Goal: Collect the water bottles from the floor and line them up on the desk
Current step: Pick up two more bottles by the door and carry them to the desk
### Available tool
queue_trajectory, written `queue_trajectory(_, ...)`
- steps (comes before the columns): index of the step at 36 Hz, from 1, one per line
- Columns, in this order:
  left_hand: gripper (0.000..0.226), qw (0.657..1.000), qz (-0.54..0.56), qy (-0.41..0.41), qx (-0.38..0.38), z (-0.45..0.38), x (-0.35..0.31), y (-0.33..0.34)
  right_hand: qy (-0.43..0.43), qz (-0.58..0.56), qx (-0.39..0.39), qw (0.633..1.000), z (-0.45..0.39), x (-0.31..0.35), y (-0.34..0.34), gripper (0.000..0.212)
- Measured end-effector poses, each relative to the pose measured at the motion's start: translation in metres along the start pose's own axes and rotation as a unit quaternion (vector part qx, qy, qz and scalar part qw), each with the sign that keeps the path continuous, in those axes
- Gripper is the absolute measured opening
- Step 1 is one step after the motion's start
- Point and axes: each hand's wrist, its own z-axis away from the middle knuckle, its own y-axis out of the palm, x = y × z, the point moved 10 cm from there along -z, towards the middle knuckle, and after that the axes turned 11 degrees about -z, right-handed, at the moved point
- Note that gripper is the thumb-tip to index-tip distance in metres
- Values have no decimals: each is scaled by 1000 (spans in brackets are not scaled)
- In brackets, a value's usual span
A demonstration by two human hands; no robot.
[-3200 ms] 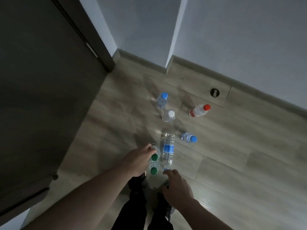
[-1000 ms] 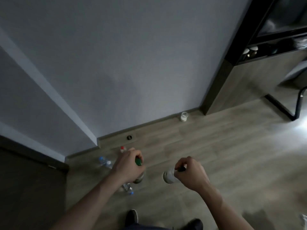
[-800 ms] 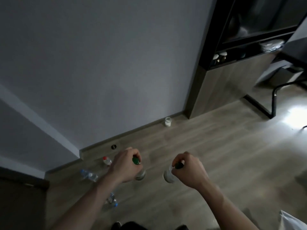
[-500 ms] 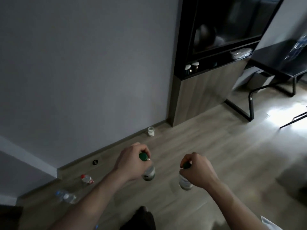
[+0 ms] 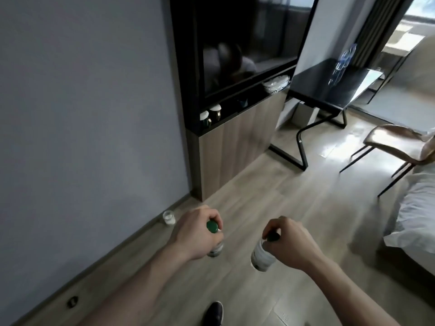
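Observation:
My left hand (image 5: 195, 231) grips a clear green-capped water bottle (image 5: 213, 227) by its neck, and the bottle hangs below my fist. My right hand (image 5: 290, 244) holds a second green-capped bottle (image 5: 261, 255) the same way, its body tilted down to the left. Both hang above the wooden floor in front of me. The dark glossy desk (image 5: 313, 89) stands at the upper right, some way ahead. On its far part stand clear bottles with blue labels (image 5: 342, 64).
A small white cup (image 5: 169, 217) sits on the floor by the wall's skirting. A dark TV cabinet (image 5: 235, 140) stands left of the desk. A brown chair (image 5: 397, 142) and a white bed (image 5: 414, 217) are on the right. My shoe (image 5: 213, 314) shows at the bottom.
I picked up two green-capped bottles from the floor group and turned right. The other floor bottles have left the view, and the desk, chair and bed have come into sight.

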Motion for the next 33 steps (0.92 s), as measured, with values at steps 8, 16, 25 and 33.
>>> queue_trajectory(8,8,998,-31,42,25,-105,-66,-2,32,-39,-50,997,-67,-37,-80,14)
queue_trajectory(16,6,998,-41,50,13,-215,-138,22,13,-56,-72,996,-148,-84,-168,14)
queue_trajectory(25,11,999,-3,29,-16,-339,-223,64,-14,-54,-63,996,-235,-164,-276,13)
queue_trajectory(33,13,998,32,13,-51,-428,-299,77,-32,-31,-58,997,-307,-213,-375,11)
